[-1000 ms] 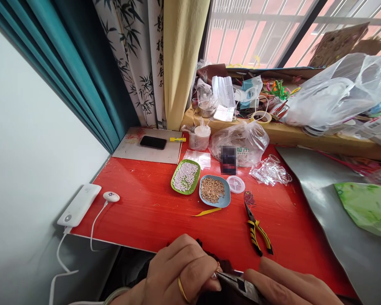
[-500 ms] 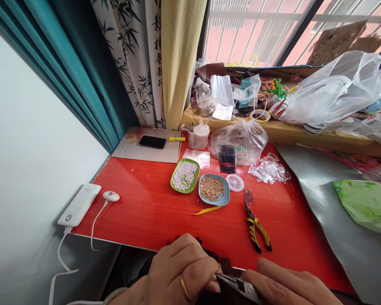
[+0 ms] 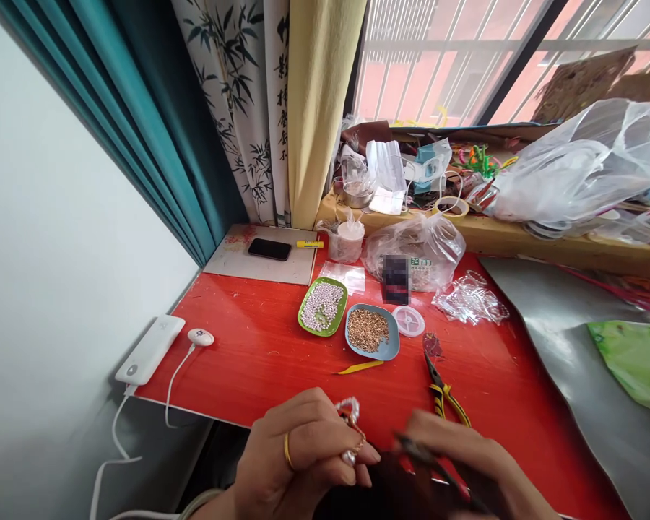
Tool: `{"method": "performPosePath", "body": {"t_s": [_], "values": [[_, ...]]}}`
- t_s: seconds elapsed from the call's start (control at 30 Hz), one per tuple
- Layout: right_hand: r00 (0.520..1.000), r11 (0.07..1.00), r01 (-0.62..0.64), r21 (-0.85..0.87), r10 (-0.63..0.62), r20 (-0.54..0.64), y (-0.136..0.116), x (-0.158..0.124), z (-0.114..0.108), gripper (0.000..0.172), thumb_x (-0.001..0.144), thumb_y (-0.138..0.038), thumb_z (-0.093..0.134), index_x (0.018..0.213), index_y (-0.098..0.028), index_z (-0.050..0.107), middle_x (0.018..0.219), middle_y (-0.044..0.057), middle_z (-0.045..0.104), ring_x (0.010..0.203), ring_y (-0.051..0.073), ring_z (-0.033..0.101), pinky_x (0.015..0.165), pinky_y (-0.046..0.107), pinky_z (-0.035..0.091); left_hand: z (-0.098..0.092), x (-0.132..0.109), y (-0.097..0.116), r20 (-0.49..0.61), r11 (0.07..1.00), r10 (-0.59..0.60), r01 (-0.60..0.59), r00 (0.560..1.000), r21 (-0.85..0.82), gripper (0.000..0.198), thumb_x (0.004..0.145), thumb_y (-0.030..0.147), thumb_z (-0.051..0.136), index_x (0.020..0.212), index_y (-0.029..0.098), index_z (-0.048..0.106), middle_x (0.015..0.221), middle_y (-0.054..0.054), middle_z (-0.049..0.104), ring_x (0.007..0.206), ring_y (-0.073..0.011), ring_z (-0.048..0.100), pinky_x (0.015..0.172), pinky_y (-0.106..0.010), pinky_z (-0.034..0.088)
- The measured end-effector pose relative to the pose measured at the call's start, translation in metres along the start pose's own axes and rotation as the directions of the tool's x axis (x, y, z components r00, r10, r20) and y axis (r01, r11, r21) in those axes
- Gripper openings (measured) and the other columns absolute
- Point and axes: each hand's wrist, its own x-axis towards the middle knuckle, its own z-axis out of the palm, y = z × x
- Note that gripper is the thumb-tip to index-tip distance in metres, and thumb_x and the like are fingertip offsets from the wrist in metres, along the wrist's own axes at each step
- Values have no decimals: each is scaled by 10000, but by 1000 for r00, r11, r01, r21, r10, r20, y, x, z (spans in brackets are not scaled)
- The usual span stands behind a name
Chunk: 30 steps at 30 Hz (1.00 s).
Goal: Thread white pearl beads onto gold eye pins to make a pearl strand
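Observation:
My left hand (image 3: 297, 455) is at the near edge of the red table (image 3: 249, 354), its fingers pinched on a small piece of pearl beads on gold wire (image 3: 349, 426). Blurred by motion, my right hand (image 3: 466, 462) sits just right of it, curled round a dark plier-like tool (image 3: 422, 456) whose tip points toward the bead piece. A green dish of white pearls (image 3: 322, 307) and a blue dish of small gold beads (image 3: 372, 331) stand mid-table. Yellow-handled pliers (image 3: 445, 393) lie on the table just beyond my right hand.
A power bank (image 3: 149, 349) with a white cable lies at the table's left corner. A phone (image 3: 269, 249) rests on a board at the back. Plastic bags (image 3: 417, 249), a small round lid (image 3: 409, 321) and a cluttered shelf (image 3: 520, 235) fill the back and right. A grey sheet (image 3: 601, 375) covers the right side.
My left hand has turned and lifted, so the pearl and wire piece now shows above its fingers. My right hand with the tool has shifted up and left and is blurred.

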Motion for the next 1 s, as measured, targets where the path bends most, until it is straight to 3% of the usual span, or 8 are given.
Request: {"method": "performPosePath", "body": {"t_s": [0.07,0.23,0.4,0.53,0.67,0.8,0.9,1.0], "values": [[992,982,-100,-158,87,-90,32,2,18,393,812,-365,594,1192,-269,569,1122,91,634,985,240,616,751,343,531,1,-2,1,-3,999,-27,27,1000,-31,232,936,282,432,895,167,629,592,-28,647,543,-112,547,525,-214,476],[985,943,-142,-300,105,-135,96,19,88,334,763,-159,544,1082,-180,641,942,121,654,867,274,592,794,447,474,2,-7,5,9,993,-83,83,997,-79,258,945,308,399,849,180,601,620,-33,620,586,-120,541,547,-221,462],[981,968,-89,-235,44,-191,116,25,122,249,747,-186,598,984,-218,668,899,98,655,863,288,582,789,460,470,6,-8,4,-36,983,-124,118,992,-144,280,950,320,378,793,187,568,609,-19,562,585,-116,516,522,-215,431],[947,993,-23,-113,-14,-320,85,40,104,203,846,-249,515,1007,-200,628,992,118,618,941,271,568,818,448,466,13,-9,2,-77,949,-162,134,984,-285,335,960,286,341,691,189,515,529,1,517,546,-109,488,508,-211,408],[911,994,99,42,-74,-405,16,53,70,334,970,-280,245,1013,-199,566,966,86,607,874,176,593,744,329,493,16,-12,6,-85,871,-326,264,942,-414,375,957,280,351,621,189,492,467,7,500,519,-116,471,518,-230,399],[900,930,350,113,-300,-315,-41,58,46,468,907,-567,305,875,-193,584,690,10,605,610,129,567,586,261,458,13,-14,14,-73,760,-547,459,834,-459,439,918,407,420,537,189,439,434,24,461,449,-104,423,470,-242,358],[917,925,352,141,-311,-249,-55,58,42,355,879,-475,477,695,-182,559,558,-28,548,470,79,466,475,214,365,11,-15,17,-126,734,-632,539,765,-413,464,872,460,481,503,187,411,438,33,436,408,-85,375,421,-238,296],[970,894,241,378,-213,-115,-55,58,45,309,866,-393,523,641,-185,557,520,-36,528,449,70,439,445,204,334,11,-16,16,-189,716,-679,585,709,-381,465,857,463,503,496,187,403,431,46,402,396,-78,328,411,-237,253]]}}
